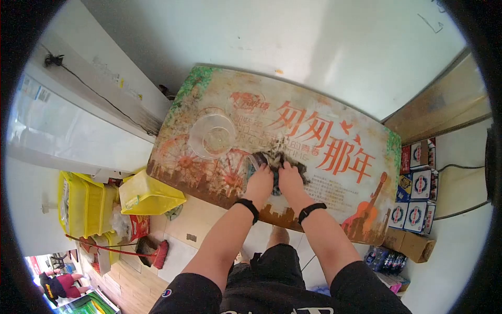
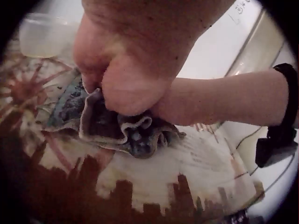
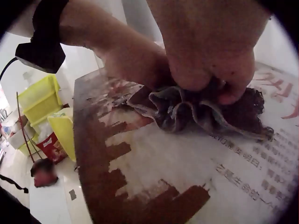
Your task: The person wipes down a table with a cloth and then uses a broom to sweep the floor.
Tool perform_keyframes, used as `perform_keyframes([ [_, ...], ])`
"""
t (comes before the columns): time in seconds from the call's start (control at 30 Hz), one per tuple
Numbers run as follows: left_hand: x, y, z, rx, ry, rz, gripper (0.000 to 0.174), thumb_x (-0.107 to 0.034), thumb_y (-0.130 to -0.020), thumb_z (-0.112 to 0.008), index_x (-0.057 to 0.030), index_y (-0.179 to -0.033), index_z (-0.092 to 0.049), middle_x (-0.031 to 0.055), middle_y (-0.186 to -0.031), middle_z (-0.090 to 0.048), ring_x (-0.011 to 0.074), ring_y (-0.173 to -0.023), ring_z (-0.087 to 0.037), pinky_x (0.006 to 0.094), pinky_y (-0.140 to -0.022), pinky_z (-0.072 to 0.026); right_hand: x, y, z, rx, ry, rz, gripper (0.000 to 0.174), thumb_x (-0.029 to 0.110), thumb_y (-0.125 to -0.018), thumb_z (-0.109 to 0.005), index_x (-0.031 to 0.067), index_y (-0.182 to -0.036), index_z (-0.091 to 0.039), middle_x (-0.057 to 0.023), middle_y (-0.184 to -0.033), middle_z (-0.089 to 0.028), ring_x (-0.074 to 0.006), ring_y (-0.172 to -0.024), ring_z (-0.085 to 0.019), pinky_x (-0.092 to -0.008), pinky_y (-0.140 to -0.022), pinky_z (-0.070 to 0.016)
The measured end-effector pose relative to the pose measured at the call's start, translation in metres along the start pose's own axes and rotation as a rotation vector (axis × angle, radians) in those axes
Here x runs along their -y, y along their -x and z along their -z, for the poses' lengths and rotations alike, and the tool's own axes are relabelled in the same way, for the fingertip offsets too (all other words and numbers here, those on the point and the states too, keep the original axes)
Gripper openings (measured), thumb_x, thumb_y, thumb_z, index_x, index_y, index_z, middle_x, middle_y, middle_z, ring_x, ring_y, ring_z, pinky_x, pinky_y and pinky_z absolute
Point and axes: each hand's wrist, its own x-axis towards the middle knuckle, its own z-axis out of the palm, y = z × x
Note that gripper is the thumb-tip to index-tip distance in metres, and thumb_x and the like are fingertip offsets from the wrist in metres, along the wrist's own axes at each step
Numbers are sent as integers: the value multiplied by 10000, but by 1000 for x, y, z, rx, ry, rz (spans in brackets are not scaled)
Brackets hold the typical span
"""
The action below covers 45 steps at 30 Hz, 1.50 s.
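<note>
A dark, rumpled cloth lies on the printed table, bunched into wavy folds between the two hands. My left hand grips its left part; in the left wrist view the cloth shows a pale edge below that hand. My right hand grips the right part, with curled fingers pressed into the folds of the cloth in the right wrist view. The fingertips of both hands are partly hidden in the fabric.
A clear round plastic tub stands on the table, left of the cloth. Yellow bins and a red broom are on the floor at left. Stacked boxes stand beyond the table's right edge. A pale wall rises behind the table.
</note>
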Motion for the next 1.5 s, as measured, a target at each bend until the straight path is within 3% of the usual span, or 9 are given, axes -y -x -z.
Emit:
perform_keyframes([
  [0.1, -14, 36, -13, 49, 3, -84, 349, -96, -833, -502, 54, -1142, -566, 195, -1284, -502, 305, -1275, -393, 360, -1063, -333, 6, 36, 10, 238, 105, 104, 175, 67, -832, -543, -5, -978, -608, -151, -1095, -496, -323, -934, -532, -393, -809, -472],
  [0.3, -28, 75, -31, -29, 9, -121, 315, -114, -853, -478, 30, -1106, -598, 168, -1264, -519, 277, -1266, -413, 363, -1020, -382, 18, 93, -21, -21, -118, -20, 169, 54, -821, -538, 16, -972, -605, -147, -1053, -500, -323, -906, -531, -383, -794, -477],
  [0.4, -29, 75, -26, -18, 47, -93, 346, -106, -842, -487, 45, -1140, -578, 178, -1285, -504, 292, -1273, -401, 368, -1043, -359, 18, 87, -14, 20, 67, 56, 179, 53, -820, -538, 10, -984, -595, -147, -1067, -498, -318, -907, -531, -376, -800, -473],
  [0.53, -24, 61, -19, -11, 18, -96, 370, -104, -845, -489, 53, -1173, -556, 184, -1323, -472, 302, -1287, -384, 367, -1053, -351, 12, 68, -16, 79, -37, -25, 182, 53, -823, -537, -1, -989, -590, -146, -1071, -498, -312, -909, -530, -365, -800, -470],
  [0.7, -19, 34, -18, -29, 9, -40, 353, -119, -846, -495, 45, -1149, -572, 175, -1327, -471, 302, -1290, -382, 370, -1040, -363, 0, 34, -8, 93, 219, 132, 173, 35, -814, -543, -4, -974, -596, -159, -1045, -509, -307, -890, -536, -362, -799, -467],
  [0.9, 1, -3, -3, -28, 28, -22, 302, -117, -821, -526, 43, -1067, -596, 183, -1277, -509, 302, -1254, -429, 360, -1025, -382, -8, -2, -3, -36, -137, 49, 166, 34, -819, -535, -1, -963, -609, -152, -1062, -512, -306, -896, -541, -391, -790, -473],
  [1.0, -1, -1, 5, -68, -59, -78, 347, -129, -751, -611, 47, -1050, -593, 207, -1231, -531, 306, -1237, -443, 354, -1029, -379, -12, -7, -2, -15, -44, 73, 146, 22, -805, -538, -5, -927, -613, -154, -1069, -511, -317, -906, -544, -404, -783, -491],
  [1.3, -44, 78, -48, -81, 16, -163, 321, -127, -821, -486, 48, -1060, -611, 192, -1261, -523, 322, -1239, -437, 379, -1051, -346, -3, 102, -1, 164, -88, 33, 183, 46, -817, -558, 1, -987, -607, -127, -1099, -495, -328, -959, -541, -372, -745, -559],
  [1.5, -48, 81, -39, -102, 30, -72, 341, -168, -883, -449, 0, -1141, -595, 124, -1325, -488, 266, -1301, -377, 404, -998, -392, -5, 91, -6, 87, -56, 42, 167, 26, -796, -557, 12, -955, -609, -135, -1070, -502, -319, -943, -547, -389, -802, -515],
])
